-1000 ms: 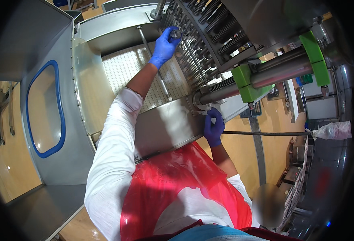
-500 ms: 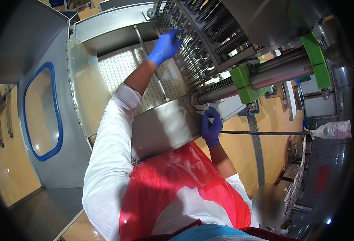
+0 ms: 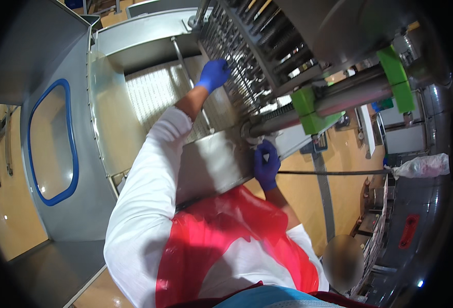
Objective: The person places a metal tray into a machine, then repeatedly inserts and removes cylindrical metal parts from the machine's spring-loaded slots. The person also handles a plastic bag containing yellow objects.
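Note:
In a blue glove, my left hand (image 3: pixel 214 75) is closed, its curled fingers up against the bank of thin metal needles (image 3: pixel 242 77) inside the machine. What the fingers grip, if anything, is hidden. My right hand (image 3: pixel 266 163), also gloved in blue, is closed in a pinch by the outer corner of the steel housing (image 3: pixel 211 159). Some crumpled whitish material (image 3: pixel 268 138) shows just beyond its fingertips; I cannot tell whether they hold it. Under my left forearm lies a perforated white conveyor belt (image 3: pixel 152 92), crossed by a steel rod (image 3: pixel 183 59).
Heavy springs (image 3: pixel 267 31) sit above the needles. A thick steel shaft with green blocks (image 3: pixel 304 110) extends right. A black hose (image 3: pixel 334 173) runs from near my right hand to a plastic-wrapped end (image 3: pixel 421 166). On the left stands a steel door with a blue-edged window (image 3: pixel 75 154).
My left hand has moved nearer to me along the needles, its fingers curled in more. The right hand stays pinched at the housing's corner. The view has shifted slightly.

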Action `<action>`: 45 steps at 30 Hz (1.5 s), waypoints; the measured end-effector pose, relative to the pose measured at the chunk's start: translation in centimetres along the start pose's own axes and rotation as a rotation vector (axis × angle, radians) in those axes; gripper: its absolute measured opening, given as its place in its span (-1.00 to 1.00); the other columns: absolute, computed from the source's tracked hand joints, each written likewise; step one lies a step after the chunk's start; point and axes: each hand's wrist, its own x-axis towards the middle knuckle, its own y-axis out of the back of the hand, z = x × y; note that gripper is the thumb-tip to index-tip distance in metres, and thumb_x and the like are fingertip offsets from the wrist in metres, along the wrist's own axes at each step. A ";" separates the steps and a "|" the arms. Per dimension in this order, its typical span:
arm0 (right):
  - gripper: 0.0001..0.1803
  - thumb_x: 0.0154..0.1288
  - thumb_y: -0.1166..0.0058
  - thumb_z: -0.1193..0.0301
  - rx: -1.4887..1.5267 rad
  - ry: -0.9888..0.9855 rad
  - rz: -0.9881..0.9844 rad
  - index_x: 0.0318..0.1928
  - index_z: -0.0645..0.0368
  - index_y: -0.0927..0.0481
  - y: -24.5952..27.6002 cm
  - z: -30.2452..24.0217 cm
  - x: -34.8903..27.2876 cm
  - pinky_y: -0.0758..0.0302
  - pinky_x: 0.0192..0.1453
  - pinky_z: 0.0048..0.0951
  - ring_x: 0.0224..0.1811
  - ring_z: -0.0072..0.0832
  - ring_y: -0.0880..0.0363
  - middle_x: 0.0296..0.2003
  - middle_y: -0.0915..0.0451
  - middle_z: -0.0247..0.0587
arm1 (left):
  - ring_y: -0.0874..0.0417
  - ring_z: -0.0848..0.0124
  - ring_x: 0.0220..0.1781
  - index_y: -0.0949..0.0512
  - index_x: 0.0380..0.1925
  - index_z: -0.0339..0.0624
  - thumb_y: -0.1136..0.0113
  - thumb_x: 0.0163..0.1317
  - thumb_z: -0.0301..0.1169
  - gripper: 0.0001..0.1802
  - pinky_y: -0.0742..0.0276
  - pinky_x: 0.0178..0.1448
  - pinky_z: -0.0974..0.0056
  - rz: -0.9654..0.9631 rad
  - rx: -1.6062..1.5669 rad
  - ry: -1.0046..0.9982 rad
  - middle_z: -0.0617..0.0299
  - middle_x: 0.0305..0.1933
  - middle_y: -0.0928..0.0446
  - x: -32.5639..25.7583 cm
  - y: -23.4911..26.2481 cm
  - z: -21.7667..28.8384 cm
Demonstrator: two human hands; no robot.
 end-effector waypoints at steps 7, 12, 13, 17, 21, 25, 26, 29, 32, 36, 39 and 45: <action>-0.63 0.24 -0.19 0.50 0.064 -0.067 -0.009 0.07 0.27 -0.55 0.0 -0.5 0.3 -0.57 -0.21 -0.35 -0.32 -0.31 -0.66 -0.27 -0.65 -0.13 | -0.69 0.00 -0.12 -0.66 -0.04 -0.15 -0.32 0.13 -0.01 -0.48 -0.57 0.03 0.07 0.084 -0.149 0.033 -0.11 -0.22 -0.67 1.4 0.9 2.7; -0.71 0.24 -0.15 0.59 0.063 -0.096 -0.013 -0.01 0.27 -0.55 0.0 -0.6 0.1 -0.57 -0.17 -0.37 -0.32 -0.35 -0.66 -0.21 -0.66 -0.09 | -0.72 0.07 -0.08 -0.63 0.03 -0.21 -0.34 0.15 -0.10 -0.48 -0.59 0.07 0.18 0.089 -0.247 0.040 -0.10 -0.14 -0.68 1.4 0.5 2.5; -0.75 0.24 -0.13 0.62 0.067 -0.113 -0.023 -0.05 0.26 -0.55 0.2 -0.9 0.0 -0.57 -0.15 -0.37 -0.31 -0.37 -0.67 -0.16 -0.66 -0.07 | -0.72 0.08 -0.08 -0.63 0.03 -0.23 -0.35 0.15 -0.13 -0.49 -0.59 0.07 0.20 0.093 -0.299 0.076 -0.11 -0.13 -0.68 0.9 0.4 2.5; -0.74 0.24 -0.14 0.61 0.077 -0.117 -0.036 -0.04 0.26 -0.56 0.2 -1.3 0.3 -0.57 -0.16 -0.37 -0.31 -0.37 -0.67 -0.19 -0.66 -0.07 | -0.73 0.16 -0.04 -0.59 0.07 -0.28 -0.38 0.17 -0.22 -0.48 -0.58 0.09 0.22 0.117 -0.477 0.126 -0.12 -0.08 -0.68 0.4 0.5 2.6; -0.73 0.23 -0.14 0.61 0.056 -0.121 -0.050 -0.03 0.25 -0.56 0.2 -1.5 0.5 -0.57 -0.17 -0.37 -0.32 -0.37 -0.67 -0.24 -0.66 -0.10 | -0.70 0.22 0.04 -0.54 0.11 -0.35 -0.36 0.21 -0.23 -0.45 -0.56 0.15 0.22 0.048 -0.525 0.130 -0.09 -0.04 -0.67 0.3 0.7 2.8; -0.70 0.23 -0.14 0.60 0.039 -0.133 -0.057 0.00 0.25 -0.55 0.0 -1.5 0.6 -0.56 -0.19 -0.37 -0.33 -0.37 -0.67 -0.27 -0.66 -0.15 | -0.68 0.22 0.07 -0.51 0.15 -0.35 -0.34 0.23 -0.25 -0.45 -0.54 0.17 0.23 0.080 -0.547 0.071 -0.08 -0.02 -0.66 0.4 -0.2 2.0; -0.69 0.23 -0.14 0.60 0.033 -0.123 -0.055 0.01 0.25 -0.55 0.0 -1.4 0.7 -0.56 -0.19 -0.37 -0.33 -0.38 -0.67 -0.28 -0.65 -0.15 | -0.67 0.26 0.04 -0.51 0.15 -0.36 -0.34 0.23 -0.24 -0.44 -0.53 0.16 0.24 0.103 -0.570 0.060 -0.05 -0.02 -0.66 0.4 -0.6 1.9; -0.66 0.24 -0.16 0.57 0.017 -0.101 -0.051 0.05 0.24 -0.54 -0.1 -1.0 0.5 -0.56 -0.21 -0.36 -0.33 -0.35 -0.67 -0.29 -0.65 -0.18 | -0.65 0.34 -0.05 -0.52 0.13 -0.36 -0.33 0.24 -0.23 -0.45 -0.52 0.12 0.26 0.149 -0.586 0.028 0.01 -0.06 -0.66 0.4 -1.0 1.8; -0.62 0.24 -0.19 0.50 0.010 -0.104 -0.056 0.08 0.22 -0.54 -0.2 -0.5 0.2 -0.57 -0.24 -0.34 -0.33 -0.29 -0.67 -0.30 -0.66 -0.18 | -0.62 0.33 -0.18 -0.55 0.07 -0.30 -0.32 0.24 -0.23 -0.52 -0.53 0.02 0.23 0.114 -0.492 0.013 -0.01 -0.17 -0.66 0.5 0.0 2.3; -0.64 0.24 -0.19 0.50 0.027 -0.096 -0.062 0.06 0.22 -0.55 -0.2 -0.5 0.3 -0.57 -0.22 -0.33 -0.31 -0.27 -0.68 -0.29 -0.66 -0.17 | -0.56 0.36 -0.32 -0.57 -0.05 -0.26 -0.31 0.23 -0.24 -0.61 -0.51 -0.11 0.22 0.065 -0.433 -0.015 0.02 -0.34 -0.61 0.7 0.6 2.2; -0.65 0.24 -0.19 0.51 0.022 -0.122 -0.078 0.05 0.22 -0.55 -0.1 -0.6 0.0 -0.56 -0.20 -0.32 -0.30 -0.25 -0.68 -0.28 -0.67 -0.17 | -0.54 0.37 -0.34 -0.56 -0.10 -0.27 -0.29 0.24 -0.22 -0.64 -0.50 -0.14 0.23 0.065 -0.492 -0.025 0.05 -0.39 -0.58 0.2 0.8 2.6; -0.64 0.24 -0.19 0.49 -0.037 -0.097 -0.077 0.06 0.23 -0.55 -0.4 -1.1 0.5 -0.57 -0.16 -0.29 -0.25 -0.23 -0.69 -0.25 -0.68 -0.14 | -0.61 0.26 -0.29 -0.55 -0.14 -0.27 -0.24 0.28 -0.16 -0.62 -0.52 -0.11 0.17 -0.068 -0.417 0.000 -0.02 -0.33 -0.60 0.9 1.7 2.4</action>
